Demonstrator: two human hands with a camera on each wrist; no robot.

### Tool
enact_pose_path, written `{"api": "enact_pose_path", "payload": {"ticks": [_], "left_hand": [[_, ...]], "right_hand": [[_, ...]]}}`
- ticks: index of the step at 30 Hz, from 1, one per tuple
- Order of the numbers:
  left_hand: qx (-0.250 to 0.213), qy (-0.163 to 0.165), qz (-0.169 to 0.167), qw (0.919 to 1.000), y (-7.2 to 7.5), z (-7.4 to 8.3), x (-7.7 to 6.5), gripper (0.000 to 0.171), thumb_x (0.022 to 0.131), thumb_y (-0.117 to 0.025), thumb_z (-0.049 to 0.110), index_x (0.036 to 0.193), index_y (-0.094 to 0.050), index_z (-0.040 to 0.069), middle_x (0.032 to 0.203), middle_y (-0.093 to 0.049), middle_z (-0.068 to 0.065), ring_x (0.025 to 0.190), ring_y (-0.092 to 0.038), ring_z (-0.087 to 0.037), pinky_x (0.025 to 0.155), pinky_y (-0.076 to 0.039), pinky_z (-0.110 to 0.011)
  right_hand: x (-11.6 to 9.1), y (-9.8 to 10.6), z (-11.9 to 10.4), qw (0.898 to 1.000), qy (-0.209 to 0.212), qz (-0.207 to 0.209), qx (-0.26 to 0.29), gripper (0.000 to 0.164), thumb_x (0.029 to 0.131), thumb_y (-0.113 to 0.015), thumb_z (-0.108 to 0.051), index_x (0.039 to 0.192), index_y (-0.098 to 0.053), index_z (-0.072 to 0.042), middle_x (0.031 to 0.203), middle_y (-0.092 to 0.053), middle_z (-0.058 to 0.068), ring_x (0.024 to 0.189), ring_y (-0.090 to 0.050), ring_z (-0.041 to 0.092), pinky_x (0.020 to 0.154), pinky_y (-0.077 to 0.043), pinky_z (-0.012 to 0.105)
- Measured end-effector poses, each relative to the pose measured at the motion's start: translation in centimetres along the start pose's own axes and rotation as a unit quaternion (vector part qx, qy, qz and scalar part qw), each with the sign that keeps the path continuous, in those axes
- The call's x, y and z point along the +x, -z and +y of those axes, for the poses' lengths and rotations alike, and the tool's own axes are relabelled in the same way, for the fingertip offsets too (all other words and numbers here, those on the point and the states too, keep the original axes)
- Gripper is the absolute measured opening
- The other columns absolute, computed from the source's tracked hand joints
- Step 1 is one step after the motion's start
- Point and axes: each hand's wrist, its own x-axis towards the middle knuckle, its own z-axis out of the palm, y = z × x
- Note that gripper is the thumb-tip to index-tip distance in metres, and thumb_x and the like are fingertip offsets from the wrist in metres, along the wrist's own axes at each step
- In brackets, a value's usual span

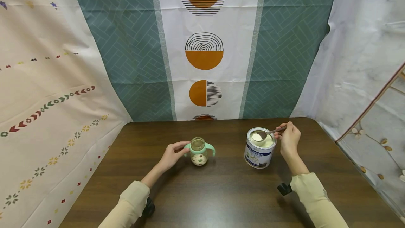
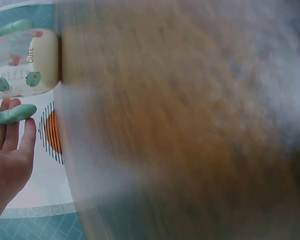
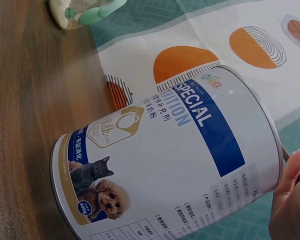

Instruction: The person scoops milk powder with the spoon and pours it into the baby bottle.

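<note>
By the fingers of the left hand [image 1: 172, 155], curled lightly, the near mint-green plastic handle [image 2: 12, 114] of a clear, patterned drinking bottle with an open mouth [image 1: 198, 151] is held; the bottle is stood upright on the worktop. In the right hand [image 1: 289, 140], closed on the shaft, a brownish metal spoon [image 1: 276, 130] is gripped, its bowl held over the open top of a white-and-blue cylindrical tin [image 1: 257, 154] filled with cream-coloured powder [image 1: 265, 143]. What seems to be a pale heap is carried in the bowl. It could be spilled if the spoon were tilted or its shaft knocked on the rim, and, the bottle being well apart to the left, any load could be shaken off over bare wood. The bottle could also be tipped if its handle were tugged, since it is held at one side only. Beyond the dark brown wooden worktop [image 1: 215, 192], a teal-and-white cloth with orange circles [image 1: 205, 20] is hung.
</note>
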Motion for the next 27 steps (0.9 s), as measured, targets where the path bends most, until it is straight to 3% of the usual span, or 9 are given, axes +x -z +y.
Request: {"api": "enact_pose_path", "payload": {"ticks": [8,16,24,27], "left_hand": [[0.002,0.004,-0.007,1.0000,0.2,0.0,0.1,0.033,0.092,-0.066,0.026,0.122,-0.067,0.013,0.122,-0.068,-0.008,0.103,-0.065,-0.006,0.083,-0.051,-0.021],[0.013,-0.012,-0.019,0.9997,0.4,-0.3,0.3,0.032,0.092,-0.066,0.025,0.122,-0.067,0.013,0.121,-0.068,-0.009,0.104,-0.066,-0.015,0.082,-0.052,-0.022],[0.008,0.005,-0.017,0.9998,0.3,-0.3,0.4,0.032,0.092,-0.066,0.021,0.123,-0.066,0.012,0.122,-0.068,-0.009,0.101,-0.065,-0.008,0.081,-0.052,-0.020],[0.005,-0.002,-0.019,0.9998,0.3,-0.4,0.4,0.032,0.093,-0.065,0.017,0.124,-0.065,0.008,0.123,-0.067,-0.013,0.102,-0.065,-0.010,0.081,-0.052,-0.021]], "right_hand": [[0.7,-0.2,-0.3,0.998,-0.039,0.005,0.046,0.035,0.105,-0.031,-0.017,0.080,-0.051,-0.003,0.060,-0.059,0.000,0.042,-0.053,0.008,0.041,-0.045,0.018],[1.4,-0.3,-1.1,0.994,-0.050,0.032,0.094,0.033,0.103,-0.033,-0.012,0.076,-0.052,-0.004,0.058,-0.058,0.001,0.040,-0.051,0.010,0.040,-0.044,0.019],[1.3,0.3,-1.0,0.991,-0.070,0.038,0.110,0.036,0.103,-0.033,-0.014,0.075,-0.052,-0.005,0.059,-0.058,0.003,0.041,-0.051,0.011,0.041,-0.044,0.019],[1.3,0.5,-1.0,0.989,-0.078,0.043,0.120,0.036,0.104,-0.034,-0.014,0.074,-0.052,-0.004,0.059,-0.058,0.003,0.040,-0.051,0.012,0.040,-0.043,0.019]]}}
